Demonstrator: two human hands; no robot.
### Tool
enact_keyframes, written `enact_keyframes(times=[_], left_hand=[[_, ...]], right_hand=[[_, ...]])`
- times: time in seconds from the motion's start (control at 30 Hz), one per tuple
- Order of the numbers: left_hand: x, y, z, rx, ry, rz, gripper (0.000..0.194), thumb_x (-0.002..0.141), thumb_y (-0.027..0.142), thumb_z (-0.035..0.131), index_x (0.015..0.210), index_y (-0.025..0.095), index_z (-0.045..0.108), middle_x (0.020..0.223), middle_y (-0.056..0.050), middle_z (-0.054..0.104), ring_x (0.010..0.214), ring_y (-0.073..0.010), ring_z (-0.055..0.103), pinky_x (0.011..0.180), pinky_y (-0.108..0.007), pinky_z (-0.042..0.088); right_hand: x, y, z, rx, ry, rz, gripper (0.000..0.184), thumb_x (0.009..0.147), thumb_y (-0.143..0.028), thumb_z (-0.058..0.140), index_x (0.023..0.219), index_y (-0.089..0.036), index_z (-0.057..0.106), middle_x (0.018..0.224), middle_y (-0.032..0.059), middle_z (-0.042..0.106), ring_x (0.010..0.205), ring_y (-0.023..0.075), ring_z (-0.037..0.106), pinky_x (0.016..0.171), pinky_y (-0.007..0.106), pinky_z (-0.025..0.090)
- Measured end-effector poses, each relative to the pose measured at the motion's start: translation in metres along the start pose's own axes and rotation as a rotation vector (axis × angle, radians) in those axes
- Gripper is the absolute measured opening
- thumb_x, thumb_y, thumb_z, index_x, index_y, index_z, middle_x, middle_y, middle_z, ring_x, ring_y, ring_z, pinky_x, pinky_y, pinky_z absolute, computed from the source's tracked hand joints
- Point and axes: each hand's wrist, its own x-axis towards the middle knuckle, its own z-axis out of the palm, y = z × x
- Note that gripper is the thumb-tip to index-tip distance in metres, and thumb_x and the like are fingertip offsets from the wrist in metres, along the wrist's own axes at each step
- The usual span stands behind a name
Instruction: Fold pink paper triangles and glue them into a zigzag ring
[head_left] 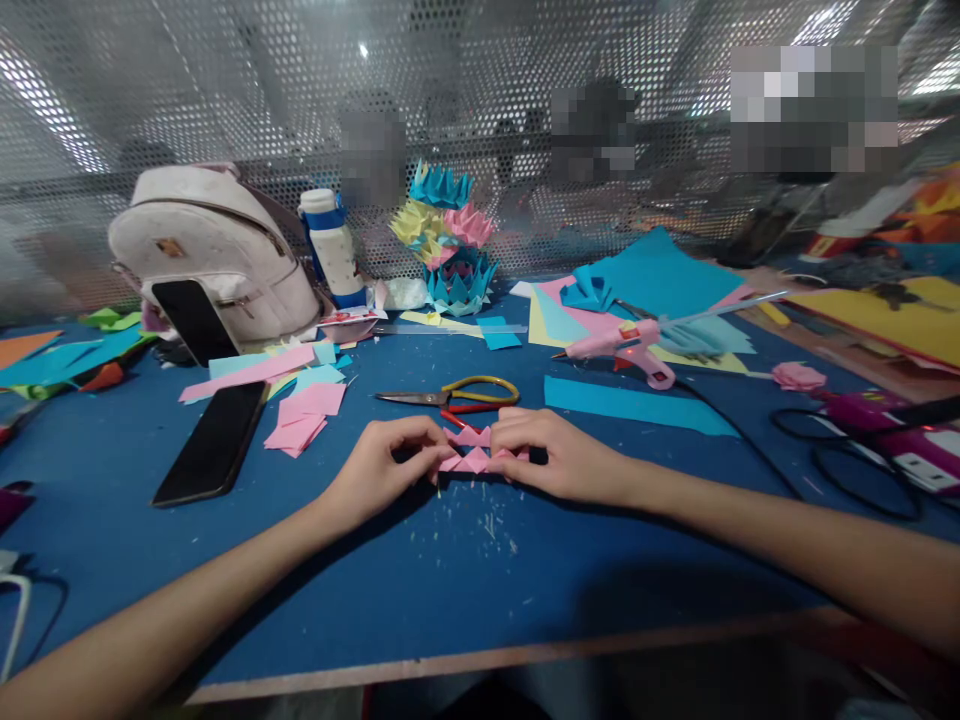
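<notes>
Between my two hands is a small ring of pink folded paper (pixel 474 461) with a zigzag, pointed edge, held just above the blue tabletop. My left hand (pixel 401 455) pinches its left end between thumb and fingers. The right end is gripped by my right hand (pixel 551 452), also in a pinch, and the fingers cover part of the paper. Just beyond lie scissors (pixel 450 393) with one yellow and one red handle, blades pointing left. A blue paper strip (pixel 634 405) rests past my right hand. Pink paper pieces (pixel 306 415) lie beyond my left hand.
A pink glue gun (pixel 622 350) with a trailing black cord lies at right. Phones (pixel 214 440), a white backpack (pixel 217 250) and a bottle (pixel 334 245) are at left. A folded-paper stack (pixel 459 285) stands by the perforated metal screen. Blue paper (pixel 664 275) lies at the back.
</notes>
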Motion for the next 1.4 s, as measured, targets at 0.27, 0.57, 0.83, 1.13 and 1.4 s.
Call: enact_keyframes(times=[0.27,0.57,0.83,1.13,1.4], left_hand=[[-0.001,0.0,0.0,-0.01,0.01,0.008,0.019,0.093,0.026,0.059,0.078,0.014,0.065,0.063,0.001,0.064,0.058,-0.0106,0.058,0.059,-0.02,0.042],[0.0,-0.003,0.0,-0.011,0.006,0.016,0.018,0.093,0.024,0.06,0.079,0.015,0.066,0.063,0.002,0.064,0.058,-0.0102,0.059,0.059,-0.02,0.042],[0.001,-0.003,0.0,0.099,0.0,0.13,0.014,0.096,0.02,0.058,0.085,0.015,0.065,0.07,0.002,0.067,0.063,-0.0097,0.06,0.064,-0.02,0.044],[-0.001,-0.007,0.001,0.237,0.078,0.195,0.013,0.091,0.028,0.07,0.086,0.015,0.069,0.074,0.0,0.067,0.063,-0.0104,0.056,0.057,-0.02,0.04],[-0.008,0.004,0.005,0.323,0.125,0.408,0.007,0.092,0.018,0.066,0.086,0.016,0.066,0.08,-0.002,0.069,0.069,-0.0106,0.06,0.064,-0.02,0.046]], right_hand=[[0.001,0.001,0.001,-0.024,0.011,-0.038,0.037,0.1,-0.035,0.051,0.068,-0.016,0.056,0.066,0.0003,0.054,0.07,0.0146,0.044,0.066,0.027,0.033],[0.001,0.0,0.001,-0.06,0.008,-0.06,0.038,0.101,-0.034,0.049,0.068,-0.016,0.055,0.065,-0.0005,0.053,0.069,0.0142,0.044,0.066,0.027,0.034],[-0.001,0.006,0.003,-0.311,0.046,-0.161,0.035,0.102,-0.032,0.045,0.074,-0.016,0.059,0.073,0.0031,0.057,0.073,0.0159,0.046,0.069,0.029,0.034],[-0.004,0.001,0.006,-0.488,0.181,-0.195,0.019,0.099,-0.031,0.053,0.096,-0.017,0.065,0.09,0.0057,0.065,0.081,0.0183,0.05,0.072,0.031,0.032],[-0.008,-0.006,0.008,-0.375,0.32,-0.252,0.013,0.098,-0.025,0.056,0.093,-0.019,0.066,0.089,0.004,0.069,0.083,0.0174,0.052,0.075,0.031,0.034]])
